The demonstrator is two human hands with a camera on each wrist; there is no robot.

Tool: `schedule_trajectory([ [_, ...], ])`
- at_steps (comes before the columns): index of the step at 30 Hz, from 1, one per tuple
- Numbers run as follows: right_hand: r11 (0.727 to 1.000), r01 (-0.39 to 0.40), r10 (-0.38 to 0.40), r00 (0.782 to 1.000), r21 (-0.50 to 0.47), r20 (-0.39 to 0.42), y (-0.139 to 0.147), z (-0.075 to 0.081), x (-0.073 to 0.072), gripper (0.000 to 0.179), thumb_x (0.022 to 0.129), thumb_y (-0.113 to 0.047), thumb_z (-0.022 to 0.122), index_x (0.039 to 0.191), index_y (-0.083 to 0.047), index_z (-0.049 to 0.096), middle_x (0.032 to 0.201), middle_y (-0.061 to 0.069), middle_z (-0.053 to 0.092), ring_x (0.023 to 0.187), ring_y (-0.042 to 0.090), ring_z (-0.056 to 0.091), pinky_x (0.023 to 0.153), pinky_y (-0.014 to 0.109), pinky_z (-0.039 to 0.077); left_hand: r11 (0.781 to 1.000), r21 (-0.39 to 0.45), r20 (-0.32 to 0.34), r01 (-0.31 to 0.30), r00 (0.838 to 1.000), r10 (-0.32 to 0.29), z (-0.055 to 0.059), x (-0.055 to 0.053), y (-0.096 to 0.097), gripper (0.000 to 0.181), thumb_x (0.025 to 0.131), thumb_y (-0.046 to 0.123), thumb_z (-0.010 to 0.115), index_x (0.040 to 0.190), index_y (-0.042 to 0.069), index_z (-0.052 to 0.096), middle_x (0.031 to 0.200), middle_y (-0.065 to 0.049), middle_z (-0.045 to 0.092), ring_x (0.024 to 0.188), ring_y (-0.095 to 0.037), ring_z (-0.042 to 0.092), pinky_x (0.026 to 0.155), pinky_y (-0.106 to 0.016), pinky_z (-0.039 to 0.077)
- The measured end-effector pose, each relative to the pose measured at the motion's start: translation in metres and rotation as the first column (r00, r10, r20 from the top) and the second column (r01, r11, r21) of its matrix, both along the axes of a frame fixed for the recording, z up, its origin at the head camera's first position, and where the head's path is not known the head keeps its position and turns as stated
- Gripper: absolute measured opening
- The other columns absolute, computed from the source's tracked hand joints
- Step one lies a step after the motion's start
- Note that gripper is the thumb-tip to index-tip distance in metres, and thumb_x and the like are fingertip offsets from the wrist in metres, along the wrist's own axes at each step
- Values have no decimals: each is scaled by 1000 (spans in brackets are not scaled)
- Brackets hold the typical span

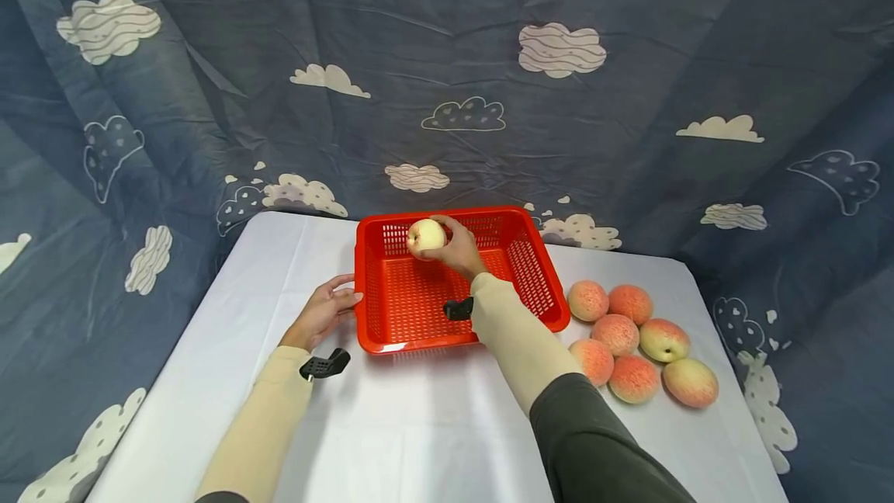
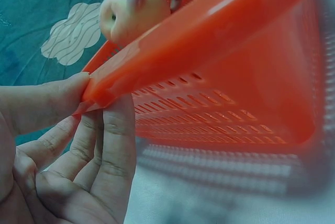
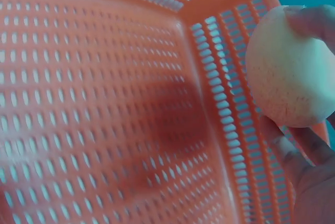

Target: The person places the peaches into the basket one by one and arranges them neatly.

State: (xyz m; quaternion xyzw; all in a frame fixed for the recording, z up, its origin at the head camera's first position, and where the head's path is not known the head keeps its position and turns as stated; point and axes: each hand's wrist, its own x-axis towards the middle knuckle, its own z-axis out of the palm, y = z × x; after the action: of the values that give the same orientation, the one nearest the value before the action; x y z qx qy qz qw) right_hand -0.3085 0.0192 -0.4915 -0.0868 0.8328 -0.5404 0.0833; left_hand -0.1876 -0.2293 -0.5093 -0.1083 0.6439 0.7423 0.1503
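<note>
A red plastic basket (image 1: 412, 317) with slotted walls stands on the white table. My left hand (image 1: 323, 312) pinches its left rim; in the left wrist view the thumb lies on the rim (image 2: 172, 41) and the fingers are beneath it. A pale yellow peach (image 1: 425, 237) is in my right hand (image 1: 461, 249), held above the far left part of the basket. In the right wrist view, thumb and fingers grip the peach (image 3: 290, 72) from both sides, and its shadow falls on the slotted basket floor (image 3: 104, 109).
Several peaches (image 1: 616, 334), mostly orange-pink, lie grouped on the table right of the basket. Behind the table (image 1: 419, 441) hangs a dark blue curtain (image 1: 391, 37) printed with clouds. A black wrist mount shows on each sleeve.
</note>
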Motion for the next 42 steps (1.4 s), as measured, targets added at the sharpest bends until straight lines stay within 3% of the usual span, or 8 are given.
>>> schedule_trajectory([
  [9,998,-31,32,999,59,-16,-30,-20,2,70,72,-6,84,134,-9,53,134,11,52,114,32,53,90,46,49,1000,20,-11,-11,1000,11,0,1,1,55,94,-3,56,143,-4,32,90,1,61,73,-7,61,68,-23,52],
  [17,997,-13,14,1000,82,-8,-52,-32,8,72,69,-8,86,134,-7,54,130,13,55,113,30,54,90,43,49,1000,10,-10,-20,1000,20,-1,-1,0,54,93,-3,56,142,-3,34,87,3,62,71,-7,60,66,-23,52],
  [20,991,-15,18,1000,132,-24,-57,-37,10,72,68,-8,86,133,-7,55,129,12,56,114,29,53,93,42,47,1000,16,-7,-12,1000,12,-1,-1,0,55,93,-3,56,142,-3,33,86,3,61,70,-7,60,66,-23,52],
  [25,983,-15,29,997,185,-74,-61,-39,11,71,67,-11,87,130,-7,56,126,13,57,113,31,51,96,44,43,1000,19,-14,1,1000,-1,-1,-1,1,56,93,-3,56,143,-5,31,86,3,61,71,-8,60,67,-23,52],
  [34,973,-6,22,998,232,-65,-66,-40,12,72,69,-12,86,134,-8,54,127,14,53,116,30,49,98,44,41,1000,29,-17,-7,1000,7,-2,2,0,55,93,-4,56,142,-5,32,85,3,61,70,-7,60,66,-23,52],
  [42,980,-5,16,998,198,-55,-69,-37,14,72,69,-13,87,133,-8,54,127,15,51,115,31,48,98,44,42,1000,16,-9,-12,1000,13,-2,1,0,54,93,-2,56,142,-3,33,88,3,61,70,-7,60,65,-23,51],
])
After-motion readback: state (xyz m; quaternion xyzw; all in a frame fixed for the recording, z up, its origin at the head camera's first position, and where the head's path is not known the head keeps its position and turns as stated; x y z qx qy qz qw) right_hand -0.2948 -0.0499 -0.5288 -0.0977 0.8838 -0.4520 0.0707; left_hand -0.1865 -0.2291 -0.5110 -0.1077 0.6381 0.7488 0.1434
